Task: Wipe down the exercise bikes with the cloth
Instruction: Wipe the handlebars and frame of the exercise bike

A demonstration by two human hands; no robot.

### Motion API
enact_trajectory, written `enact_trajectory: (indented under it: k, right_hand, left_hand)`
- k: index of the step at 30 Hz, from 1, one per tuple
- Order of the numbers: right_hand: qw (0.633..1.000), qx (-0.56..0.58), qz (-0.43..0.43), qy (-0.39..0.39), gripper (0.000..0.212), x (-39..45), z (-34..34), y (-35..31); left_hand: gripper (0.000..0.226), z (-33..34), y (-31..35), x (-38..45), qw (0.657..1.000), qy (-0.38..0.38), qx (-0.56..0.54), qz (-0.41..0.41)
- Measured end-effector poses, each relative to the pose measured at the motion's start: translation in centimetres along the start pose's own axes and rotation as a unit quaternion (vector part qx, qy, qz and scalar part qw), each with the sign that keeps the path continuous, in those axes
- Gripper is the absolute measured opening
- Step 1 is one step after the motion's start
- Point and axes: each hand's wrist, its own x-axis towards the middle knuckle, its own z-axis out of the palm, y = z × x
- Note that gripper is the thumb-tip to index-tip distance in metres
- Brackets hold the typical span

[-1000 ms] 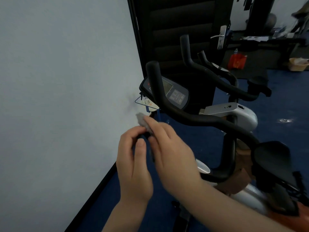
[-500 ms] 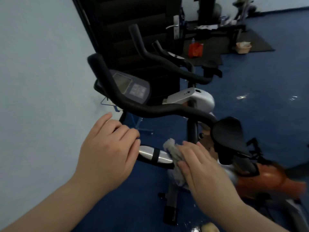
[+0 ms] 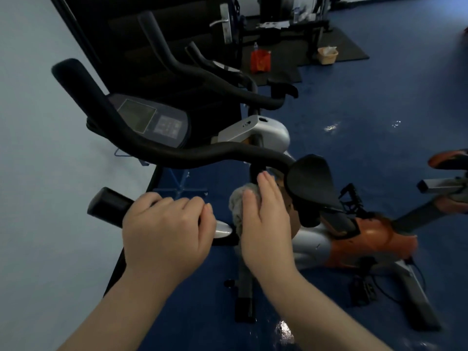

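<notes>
Down low, near 6 o'clock, the left hand (image 3: pixel 167 231) wraps tight around the near black handle (image 3: pixel 109 206) of the exercise bike (image 3: pixel 354 239). Just beside it, at about 3 o'clock from it, the right hand (image 3: pixel 266 224) lies flat with straight fingers, pressing the grey cloth (image 3: pixel 238 203) onto the bike's middle post. The cloth bunches out from under the fingers. Up at 10 o'clock sits the bike's screen (image 3: pixel 149 120), behind the long curved bar (image 3: pixel 177 153). The black seat (image 3: pixel 311 181) is at 3 o'clock. A second bike (image 3: pixel 253 130) stands farther off at 12 o'clock, on the blue floor (image 3: pixel 367 117).
</notes>
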Motion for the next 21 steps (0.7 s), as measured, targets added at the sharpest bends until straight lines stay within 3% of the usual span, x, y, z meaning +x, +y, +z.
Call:
enact_trajectory:
  k: [4, 8, 10, 15, 18, 21]
  right_hand:
    - [0.989, 0.126, 0.066, 0.047, 0.063, -4.4, 0.9, 0.2]
    - [0.943, 0.274, 0.161, 0.099, 0.027, -1.1, 0.6, -0.8]
    - [0.913, 0.335, 0.209, 0.101, 0.021, -0.8, 0.7, -1.1]
    - [0.84, 0.429, 0.318, 0.095, 0.041, -0.9, 1.0, -1.7]
    - [0.838, 0.438, 0.301, 0.125, 0.027, 0.5, 0.5, -1.8]
    - [0.886, 0.364, 0.269, 0.105, 0.033, -2.5, 1.9, -2.0]
  left_hand:
    - [0.044, 0.2, 0.1, -0.4, 1.0, 0.01, -0.003, 0.004]
    - [0.046, 0.3, -0.2, -0.2, 1.0, 0.007, -0.001, 0.008]
    - [0.046, 0.2, -0.1, -0.3, 1.0, 0.0, -0.001, 0.012]
    - [0.046, 0.5, -0.2, -0.4, 1.0, 0.016, -0.004, 0.019]
    - [0.046, 0.4, -0.2, -0.2, 1.0, 0.014, -0.009, 0.02]
    - [0.046, 0.4, -0.1, -0.5, 1.0, 0.008, -0.002, 0.021]
